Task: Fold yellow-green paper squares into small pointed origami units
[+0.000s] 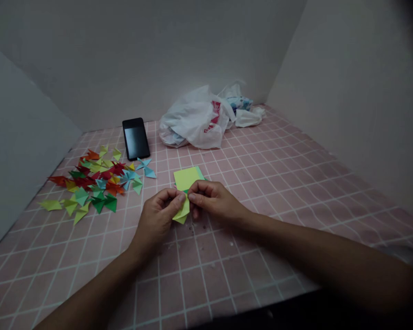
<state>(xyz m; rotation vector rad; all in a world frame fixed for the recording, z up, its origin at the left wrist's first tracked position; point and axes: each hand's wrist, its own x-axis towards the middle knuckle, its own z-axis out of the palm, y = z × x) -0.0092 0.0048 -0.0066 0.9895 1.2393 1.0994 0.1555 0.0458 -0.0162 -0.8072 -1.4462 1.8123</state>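
Note:
Between my two hands is a small piece of folded yellow-green paper (182,213), with creased, pointed edges at its lower end. My left hand (160,211) pinches its left side between thumb and fingers. On the other side, the thumb and fingers of my right hand (213,199) are closed on its upper right edge. Just beyond my fingertips lies a stack of square paper sheets (186,177), yellow on top with green edges showing below. To the left spreads a pile of folded paper cranes (99,178) in red, orange, yellow, green and blue.
A black smartphone (136,139) lies behind the cranes. Crumpled white plastic bags (196,119) rest at the back, near the wall. Pink cloth with a white grid (289,183) covers the surface. Pale walls (151,55) rise at the back and both sides.

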